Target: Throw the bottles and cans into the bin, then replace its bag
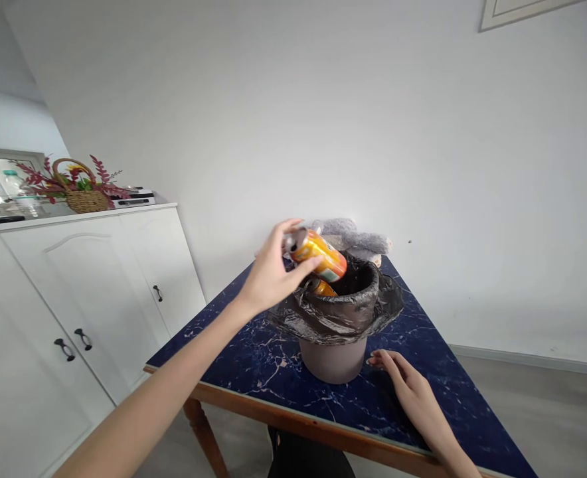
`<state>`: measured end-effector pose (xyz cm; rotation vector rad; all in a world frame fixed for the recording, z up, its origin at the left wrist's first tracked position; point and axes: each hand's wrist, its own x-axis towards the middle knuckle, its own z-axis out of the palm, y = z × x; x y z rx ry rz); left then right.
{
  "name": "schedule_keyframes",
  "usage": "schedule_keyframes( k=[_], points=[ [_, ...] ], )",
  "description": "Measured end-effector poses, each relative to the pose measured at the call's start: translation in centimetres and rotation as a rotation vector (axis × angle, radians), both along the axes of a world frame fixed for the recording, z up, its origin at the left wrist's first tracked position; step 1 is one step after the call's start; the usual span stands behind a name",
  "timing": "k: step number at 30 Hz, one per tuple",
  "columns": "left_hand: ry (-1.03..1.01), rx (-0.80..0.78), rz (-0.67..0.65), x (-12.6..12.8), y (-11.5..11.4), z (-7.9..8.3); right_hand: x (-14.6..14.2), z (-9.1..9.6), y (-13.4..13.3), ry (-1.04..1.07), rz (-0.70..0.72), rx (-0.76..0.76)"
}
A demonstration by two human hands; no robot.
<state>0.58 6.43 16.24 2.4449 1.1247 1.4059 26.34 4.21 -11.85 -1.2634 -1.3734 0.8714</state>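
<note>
The left hand (269, 275) grips an orange-and-yellow metal drink can (317, 254) around its upper end, thumb below and fingers curled over the top, which leaves the lower end free and pointing down to the right over the mouth of the small grey-brown round waste bin (333, 358); the can is tilted, its lower end just above the rim, not yet inside; a second orange object (324, 289) shows within the bin, probably another can, though only a sliver is visible; the black plastic liner bag (340, 309) is folded out over the rim, which keeps it open; the right hand (407, 386) lies flat and open on the dark blue marbled table top (253, 352), fingertips just beside the bin's base, holding nothing, seemingly placed to steady it; grey fluffy cloths (356, 239) lie at the far edge, behind the bin.
</note>
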Motion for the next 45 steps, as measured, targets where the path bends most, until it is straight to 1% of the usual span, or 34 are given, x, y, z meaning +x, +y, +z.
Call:
schedule_keyframes(
  k=[3,4,6,9,10,12,15,17,18,19,20,21,23,25,26,27,29,31,34,36,40,42,45],
  points=[
    [0.198,-0.111,-0.005,1.5,1.3,-1.1,0.0,0.2,-0.1,0.012,0.002,0.003],
    [0.227,-0.139,0.005,1.5,1.7,-1.4,0.0,0.2,-0.1,0.017,0.001,0.008],
    [0.216,-0.149,0.033,0.8,2.4,-1.8,0.0,0.2,-0.1,0.022,0.003,0.018],
    [0.124,-0.111,0.093,-1.7,3.0,-2.3,0.0,0.2,0.0,0.025,0.015,0.021],
    [0.094,-0.117,0.117,-2.7,3.2,-2.5,0.0,0.1,0.1,0.026,0.019,0.021],
    [0.036,-0.178,0.16,-5.0,3.5,-3.2,-0.1,-0.1,0.1,0.031,0.02,0.023],
    [-0.076,-0.367,0.259,-8.2,3.9,-4.8,-0.2,-0.2,0.3,0.057,0.023,0.019],
    [-0.159,-0.555,0.332,-9.8,4.0,-6.1,-0.2,-0.1,0.3,0.121,0.041,0.011],
    [-0.196,-0.664,0.348,-10.4,4.0,-6.7,-0.1,0.2,0.4,0.171,0.061,-0.002],
    [-0.232,-0.777,0.339,-10.8,3.9,-7.4,0.1,0.7,0.6,0.237,0.08,-0.022],
    [-0.275,-0.893,0.301,-11.1,3.8,-7.9,0.3,1.3,0.8,0.318,0.101,-0.049],
    [-0.328,-1.003,0.237,-11.2,3.8,-8.4,0.6,2.2,1.0,0.412,0.119,-0.084],
    [-0.475,-1.183,0.065,-11.0,3.7,-9.0,1.4,4.7,1.8,0.62,0.153,-0.167],
    [-0.644,-1.274,-0.09,-10.2,4.0,-8.9,2.4,7.8,2.9,0.785,0.216,-0.242],
    [-0.719,-1.284,-0.141,-9.6,4.2,-8.5,2.8,9.6,3.5,0.818,0.262,-0.251],
    [-0.785,-1.275,-0.167,-8.9,4.5,-8.1,3.1,11.3,4.1,0.815,0.311,-0.243],
    [-0.865,-1.199,-0.165,-7.4,5.1,-6.9,3.4,14.5,5.3,0.733,0.325,-0.218],
    [-0.873,-1.052,-0.12,-6.0,5.6,-5.6,3.2,17.2,6.4,0.61,0.24,-0.205],
    [-0.847,-0.849,-0.045,-4.5,5.9,-3.8,2.5,20.3,7.6,0.429,0.13,-0.189],
    [-0.861,-0.779,-0.022,-3.9,5.7,-2.7,2.4,21.8,8.1,0.369,0.108,-0.126],
    [-0.832,-0.605,0.022,-3.6,4.3,-0.8,2.9,24.4,8.1,0.353,0.092,0.075],
    [-0.774,-0.492,0.044,-3.5,3.5,0.0,3.3,25.3,7.7,0.346,0.079,0.148],
    [-0.713,-0.355,0.045,-3.4,2.7,0.9,3.8,26.3,6.8,0.375,0.032,0.234]
  ],
)
